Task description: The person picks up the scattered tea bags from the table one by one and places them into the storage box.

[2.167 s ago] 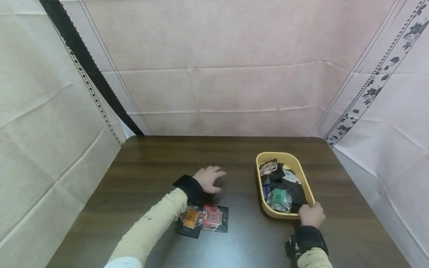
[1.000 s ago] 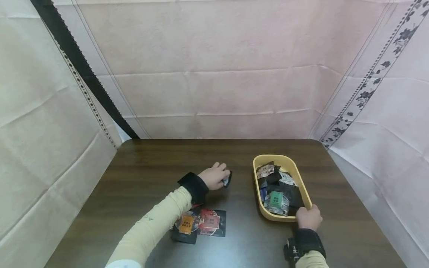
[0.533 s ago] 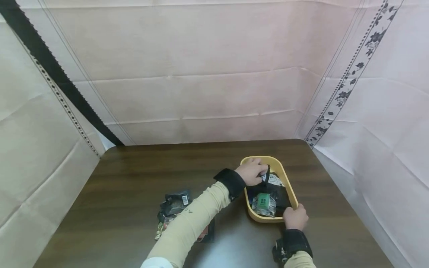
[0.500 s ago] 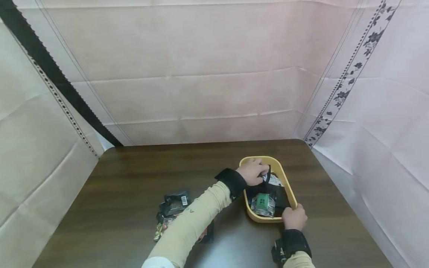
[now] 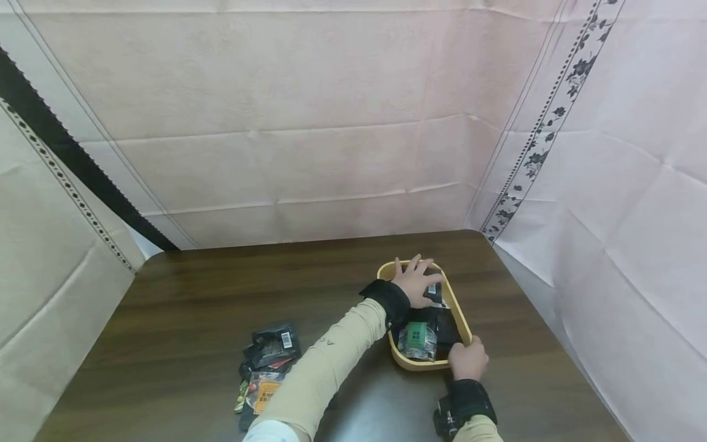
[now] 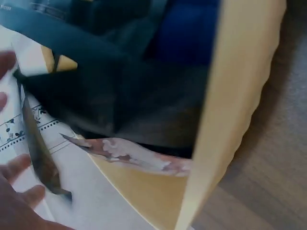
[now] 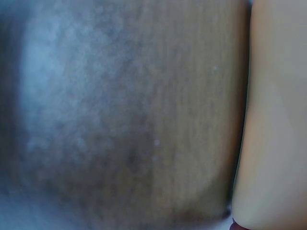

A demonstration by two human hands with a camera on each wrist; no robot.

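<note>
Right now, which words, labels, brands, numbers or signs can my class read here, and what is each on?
None readable.
Green label, clear packet in the yellow basket: characters too blurred.
Orange label, dark packet on the table: characters too blurred.
Barcode, black packet on the table: any numbers too small.
White label, packet by the left hand: too small.
Mark on the left sleeve: too small.
Pale print, teal-looking packet (left wrist view): blurred.

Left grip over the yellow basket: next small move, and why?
Probably lift the left grip away from the yellow basket toward the packets on the table. It is spread open and seems to hold nothing, while that pile lies outside the basket. The right grip holds the basket's near right corner.
</note>
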